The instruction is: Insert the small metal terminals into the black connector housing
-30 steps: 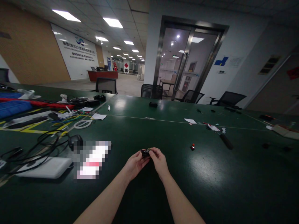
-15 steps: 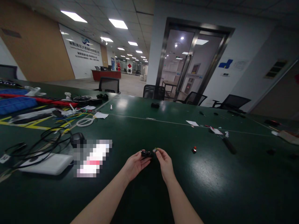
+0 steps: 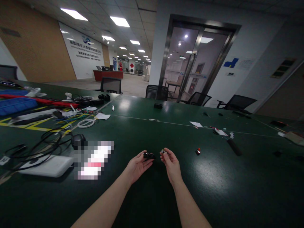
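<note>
Above the green table, my left hand is closed on a small black part with a glossy, uneven top; its exact kind does not show. To its right, my right hand pinches a tiny pale metallic piece between thumb and fingertips. A narrow gap separates the two pieces. Farther right on the tabletop lies a small red and silver object, apart from both hands.
At left are a white box, a black mouse, tangled cables, a pixelated bright rectangle and blue trays. A small wrench and black block lie farther off. A dark-handled tool rests at right.
My right hand has moved slightly right, carrying the small metallic piece away from the black part. My left hand stays nearly where it was, still holding the black part.
</note>
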The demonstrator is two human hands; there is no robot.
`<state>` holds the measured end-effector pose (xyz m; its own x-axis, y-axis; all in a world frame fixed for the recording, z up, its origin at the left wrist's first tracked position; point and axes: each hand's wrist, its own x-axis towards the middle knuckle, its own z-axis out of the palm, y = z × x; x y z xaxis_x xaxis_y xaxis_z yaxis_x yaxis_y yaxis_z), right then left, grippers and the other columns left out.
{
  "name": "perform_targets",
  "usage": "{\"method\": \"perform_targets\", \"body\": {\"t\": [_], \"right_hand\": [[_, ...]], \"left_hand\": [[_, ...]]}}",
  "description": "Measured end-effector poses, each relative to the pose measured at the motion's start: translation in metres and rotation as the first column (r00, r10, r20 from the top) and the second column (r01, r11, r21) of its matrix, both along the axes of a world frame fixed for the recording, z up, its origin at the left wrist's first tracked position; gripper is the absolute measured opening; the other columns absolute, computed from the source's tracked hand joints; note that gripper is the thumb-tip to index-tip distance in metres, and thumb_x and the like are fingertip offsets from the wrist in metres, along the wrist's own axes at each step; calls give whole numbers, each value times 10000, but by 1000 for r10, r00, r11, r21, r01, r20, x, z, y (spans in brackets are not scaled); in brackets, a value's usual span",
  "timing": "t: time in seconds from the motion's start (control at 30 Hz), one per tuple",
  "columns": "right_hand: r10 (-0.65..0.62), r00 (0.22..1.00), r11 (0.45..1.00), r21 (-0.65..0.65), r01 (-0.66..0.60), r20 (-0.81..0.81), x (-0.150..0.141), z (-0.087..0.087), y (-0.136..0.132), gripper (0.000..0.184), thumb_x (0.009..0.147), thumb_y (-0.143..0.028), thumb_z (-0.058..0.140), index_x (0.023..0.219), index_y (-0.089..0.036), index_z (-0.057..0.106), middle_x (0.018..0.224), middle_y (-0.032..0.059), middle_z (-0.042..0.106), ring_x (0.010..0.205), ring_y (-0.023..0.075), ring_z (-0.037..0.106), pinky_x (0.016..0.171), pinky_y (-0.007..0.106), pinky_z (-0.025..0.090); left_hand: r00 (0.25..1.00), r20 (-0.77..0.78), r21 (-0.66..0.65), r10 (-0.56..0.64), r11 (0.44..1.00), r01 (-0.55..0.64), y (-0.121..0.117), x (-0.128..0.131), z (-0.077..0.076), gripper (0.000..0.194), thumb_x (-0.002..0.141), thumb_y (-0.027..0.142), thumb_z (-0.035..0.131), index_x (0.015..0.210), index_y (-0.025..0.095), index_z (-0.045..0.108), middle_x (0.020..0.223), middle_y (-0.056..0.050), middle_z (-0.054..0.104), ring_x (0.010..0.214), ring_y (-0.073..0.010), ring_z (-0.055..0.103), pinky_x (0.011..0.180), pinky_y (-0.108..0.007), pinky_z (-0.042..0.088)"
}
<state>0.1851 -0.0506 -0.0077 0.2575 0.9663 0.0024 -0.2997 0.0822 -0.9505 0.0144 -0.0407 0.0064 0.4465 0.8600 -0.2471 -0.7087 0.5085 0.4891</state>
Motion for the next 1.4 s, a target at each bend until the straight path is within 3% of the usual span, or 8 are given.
{"method": "perform_targets", "body": {"t": [0.23,0.93,1.1,1.4], "right_hand": [[-13,1000,1000,-13,13,-19,-1,-3,1,402,667,-395,664,1020,-211,610,889,55,684,759,174,620,734,347,473],[-31,999,999,-9,31,9,-2,5,-2,314,664,-379,660,944,-242,630,914,36,662,725,151,591,683,308,480],[-33,996,999,-4,33,81,-3,2,-1,365,664,-371,658,995,-225,605,930,48,664,819,181,602,744,329,471],[75,944,995,39,-93,322,-11,9,-6,289,656,-358,663,914,-228,655,958,49,642,932,221,566,849,375,412]], "left_hand": [[1000,-25,-13,16,1000,-16,0,1,0,240,853,111,441,1085,170,441,989,-127,649,925,-265,638,876,-406,441],[1000,0,12,-19,1000,19,3,-2,-5,318,834,127,495,1142,175,431,1070,-138,626,979,-261,614,920,-415,415],[999,-35,32,-19,999,20,1,0,-4,283,836,111,492,1109,169,443,1057,-131,628,963,-253,622,917,-410,412],[995,-94,71,-45,996,52,-2,4,-1,226,832,78,488,1040,168,492,1000,-111,639,881,-212,645,909,-395,406]]}}
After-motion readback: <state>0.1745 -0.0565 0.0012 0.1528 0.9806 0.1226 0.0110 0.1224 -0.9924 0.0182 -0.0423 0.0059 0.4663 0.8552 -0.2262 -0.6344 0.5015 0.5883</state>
